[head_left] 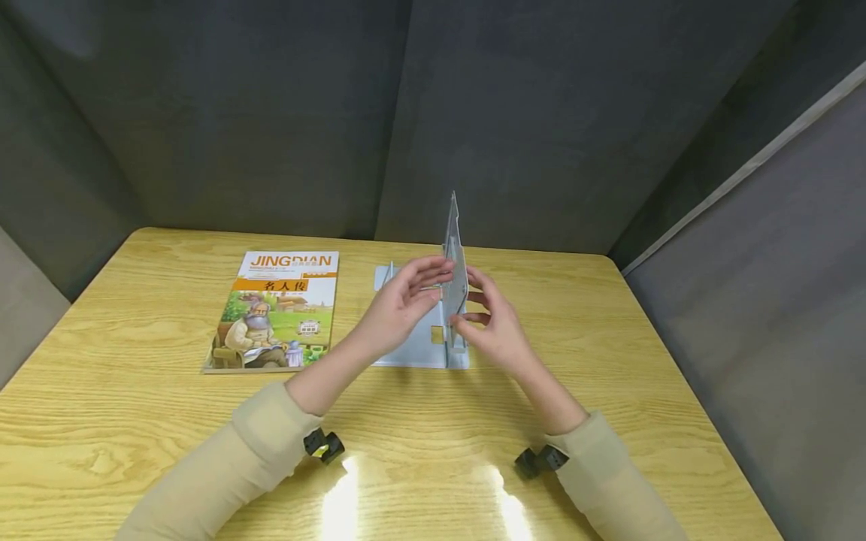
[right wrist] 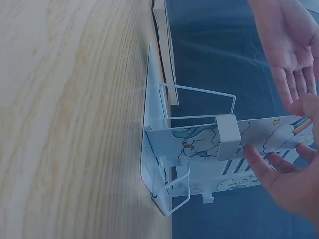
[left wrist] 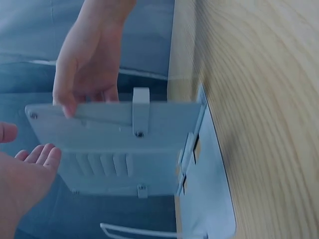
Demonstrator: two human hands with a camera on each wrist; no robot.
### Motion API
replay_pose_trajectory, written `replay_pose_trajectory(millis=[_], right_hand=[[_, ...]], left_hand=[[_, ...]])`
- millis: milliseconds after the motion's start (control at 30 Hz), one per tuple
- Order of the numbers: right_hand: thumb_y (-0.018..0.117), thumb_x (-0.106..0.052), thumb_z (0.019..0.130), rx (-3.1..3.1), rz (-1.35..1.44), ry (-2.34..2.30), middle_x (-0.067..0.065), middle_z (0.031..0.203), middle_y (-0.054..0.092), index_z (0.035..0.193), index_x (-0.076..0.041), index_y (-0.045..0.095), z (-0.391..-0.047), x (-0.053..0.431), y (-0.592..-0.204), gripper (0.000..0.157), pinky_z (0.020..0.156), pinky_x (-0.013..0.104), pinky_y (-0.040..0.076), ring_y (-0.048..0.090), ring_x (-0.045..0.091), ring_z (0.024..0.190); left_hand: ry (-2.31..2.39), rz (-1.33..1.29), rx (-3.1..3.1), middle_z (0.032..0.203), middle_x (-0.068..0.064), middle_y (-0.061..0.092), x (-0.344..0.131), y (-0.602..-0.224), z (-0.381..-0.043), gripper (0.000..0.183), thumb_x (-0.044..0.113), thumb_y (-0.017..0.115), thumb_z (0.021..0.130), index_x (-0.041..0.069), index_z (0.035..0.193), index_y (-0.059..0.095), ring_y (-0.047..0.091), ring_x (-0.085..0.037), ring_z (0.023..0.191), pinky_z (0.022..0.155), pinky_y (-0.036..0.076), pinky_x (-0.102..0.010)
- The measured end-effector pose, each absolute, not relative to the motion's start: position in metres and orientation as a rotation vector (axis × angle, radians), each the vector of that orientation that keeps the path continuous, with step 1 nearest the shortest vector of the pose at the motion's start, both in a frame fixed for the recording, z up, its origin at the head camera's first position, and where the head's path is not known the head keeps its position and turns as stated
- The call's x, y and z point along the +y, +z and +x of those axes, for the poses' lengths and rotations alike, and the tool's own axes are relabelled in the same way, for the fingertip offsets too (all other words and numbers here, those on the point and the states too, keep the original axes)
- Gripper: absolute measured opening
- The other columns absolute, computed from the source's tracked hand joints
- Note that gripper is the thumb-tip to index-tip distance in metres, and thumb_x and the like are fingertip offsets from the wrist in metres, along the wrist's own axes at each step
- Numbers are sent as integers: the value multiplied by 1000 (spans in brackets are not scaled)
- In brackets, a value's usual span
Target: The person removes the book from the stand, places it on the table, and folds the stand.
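A pale blue metal book stand [head_left: 417,347] has its flat base on the table and its back panel upright. My right hand [head_left: 499,327] holds the panel's near edge, with the thumb on one side and fingers on the other. My left hand [head_left: 399,306] is on the panel's left side, fingers extended; in the left wrist view a gap shows between its fingertips and the plain, slotted panel [left wrist: 164,122]. Cartoon pictures cover the face [right wrist: 274,137] towards my right hand. Wire arms [right wrist: 199,89] stick out from the base, and small clips sit on the panel's edges.
A paperback book [head_left: 280,319] with an illustrated cover lies flat left of the stand. The wood-grain table [head_left: 575,346] runs to dark grey partition walls [head_left: 514,128] at the back and sides. Dark wrist cameras [head_left: 325,445] hang beneath the sleeves.
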State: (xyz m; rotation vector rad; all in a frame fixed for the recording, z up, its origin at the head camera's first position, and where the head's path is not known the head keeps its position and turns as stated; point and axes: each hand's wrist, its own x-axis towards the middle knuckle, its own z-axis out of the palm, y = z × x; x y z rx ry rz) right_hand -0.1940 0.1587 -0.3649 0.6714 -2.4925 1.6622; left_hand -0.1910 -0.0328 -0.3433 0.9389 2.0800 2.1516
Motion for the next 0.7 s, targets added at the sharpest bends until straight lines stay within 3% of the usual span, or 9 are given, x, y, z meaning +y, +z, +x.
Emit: replay_pose_trajectory(millis=[67,400,533,700], right_hand=[[64,4,82,-2473,664,1672,13,142,40,146,-12,30,-198,162,-371,75,87,38,54,51,31,120],[59,10,81,-2468,600,1701,25,132,43,144,-1,29,-178,156,-347,71,88,46,52,51,38,117],[59,11,82,-2452,591,1740,24,135,41,144,-1,29,-179,158,-349,71,90,49,50,50,38,118],[57,11,82,-2451,569,1765,21,142,38,145,-3,28,-179,162,-352,71,92,51,48,49,36,118]], left_hand=[[2125,917,2118,140,-16,45,-37,-345,-194,43,-1,47,96,-3,138,37,45,-25,130,108,38,-36],[1959,896,2402,143,-8,44,-68,-350,-211,53,1,59,90,3,139,38,40,-21,133,109,36,-36],[1858,824,2498,145,-3,42,-80,-358,-221,59,8,64,89,7,141,37,37,-16,135,110,34,-33],[1716,763,2583,149,-4,36,-93,-373,-235,70,14,69,86,9,145,31,32,-18,138,112,30,-37]])
